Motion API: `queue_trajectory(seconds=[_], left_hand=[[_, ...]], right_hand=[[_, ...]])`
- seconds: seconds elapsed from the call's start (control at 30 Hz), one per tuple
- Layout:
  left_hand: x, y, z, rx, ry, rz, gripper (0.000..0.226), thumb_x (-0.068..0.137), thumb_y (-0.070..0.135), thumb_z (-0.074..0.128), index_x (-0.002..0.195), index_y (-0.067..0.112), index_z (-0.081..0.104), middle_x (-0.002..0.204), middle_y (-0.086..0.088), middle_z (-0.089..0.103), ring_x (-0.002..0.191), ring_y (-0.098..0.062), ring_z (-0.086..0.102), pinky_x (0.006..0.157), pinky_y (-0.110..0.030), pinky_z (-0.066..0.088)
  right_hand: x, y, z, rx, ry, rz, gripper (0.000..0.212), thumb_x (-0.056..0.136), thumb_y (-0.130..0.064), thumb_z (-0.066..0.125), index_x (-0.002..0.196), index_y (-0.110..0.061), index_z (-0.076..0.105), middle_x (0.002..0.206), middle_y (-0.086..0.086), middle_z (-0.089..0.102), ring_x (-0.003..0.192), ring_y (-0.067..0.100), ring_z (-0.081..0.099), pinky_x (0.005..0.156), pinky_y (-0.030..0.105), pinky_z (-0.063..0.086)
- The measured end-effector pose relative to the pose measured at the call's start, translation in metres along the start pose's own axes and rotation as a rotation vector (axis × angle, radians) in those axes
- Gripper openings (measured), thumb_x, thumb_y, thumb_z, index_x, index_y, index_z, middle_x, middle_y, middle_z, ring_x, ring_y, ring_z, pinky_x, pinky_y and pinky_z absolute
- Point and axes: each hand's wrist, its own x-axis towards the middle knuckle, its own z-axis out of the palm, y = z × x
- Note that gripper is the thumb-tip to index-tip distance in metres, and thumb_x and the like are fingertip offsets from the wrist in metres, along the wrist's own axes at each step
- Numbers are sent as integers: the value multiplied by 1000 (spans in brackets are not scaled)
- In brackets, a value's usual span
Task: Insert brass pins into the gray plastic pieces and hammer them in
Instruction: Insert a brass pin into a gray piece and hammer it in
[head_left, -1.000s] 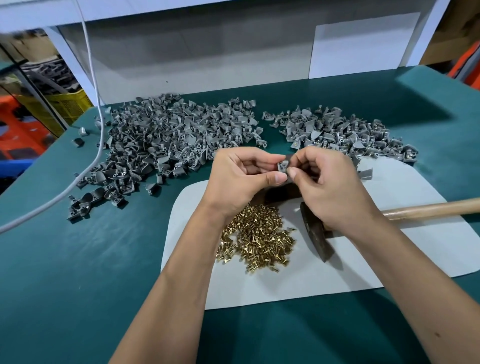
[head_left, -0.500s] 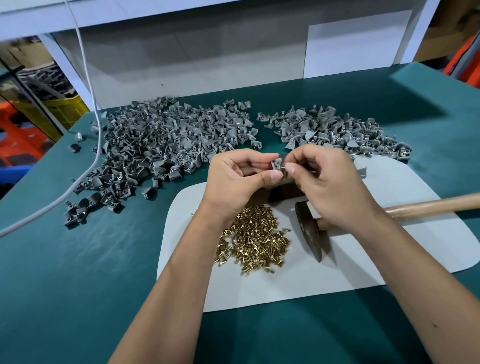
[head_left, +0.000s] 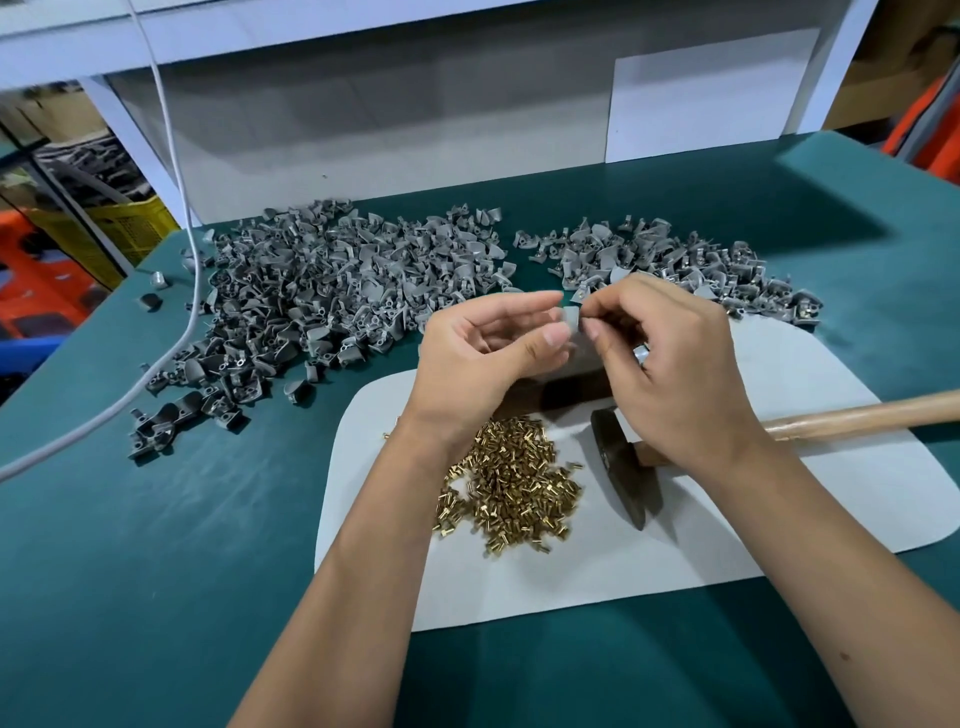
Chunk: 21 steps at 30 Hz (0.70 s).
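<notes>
Green matting covers the workbench (head_left: 156, 571), with one white sheet (head_left: 779, 519) laid on it near the person. Two heaps of gray plastic pieces lie at the back: a large heap (head_left: 322, 291) on the left and a smaller heap (head_left: 675, 260) on the right, well beyond counting. One pile of brass pins (head_left: 511, 483) sits on the white sheet, just beside one hammer (head_left: 623, 467) whose wooden handle runs off to the right. Both hands are raised above the sheet. The left hand (head_left: 483, 353) and the right hand (head_left: 670, 358) together pinch one gray plastic piece (head_left: 571, 319) between thumbs and forefingers; the other fingers are loosely curled. One white cable (head_left: 176, 218) crosses the left side. Whether a pin sits in the held piece cannot be told
</notes>
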Motion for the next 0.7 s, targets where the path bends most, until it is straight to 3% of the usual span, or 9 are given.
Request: queue_trajectory(seconds=[0.2,0.33,0.7], left_hand=[[0,-5,11,104,94,40,29,74,-14,80,100,-3,75,92,-19,77,83,-25,74,84,-40,62],[-2,-5,13,45,100,-6,18,78,-14,77,94,-5,75,85,-20,77,73,-23,75,73,-30,64],[-1,-9,19,49,118,-8,17,78,-14,78,82,2,76,86,-22,76,78,-27,75,79,-38,64]], right_hand=[[0,-5,3,8,27,100,4,93,-3,66,92,-5,69,84,-1,65,77,9,55,72,8,39],[-1,-6,5,-3,42,119,4,92,-5,67,90,-6,69,82,1,66,75,13,58,71,17,45],[-3,-7,7,104,80,265,5,89,-9,70,86,-12,73,76,-4,71,69,11,67,66,32,56]])
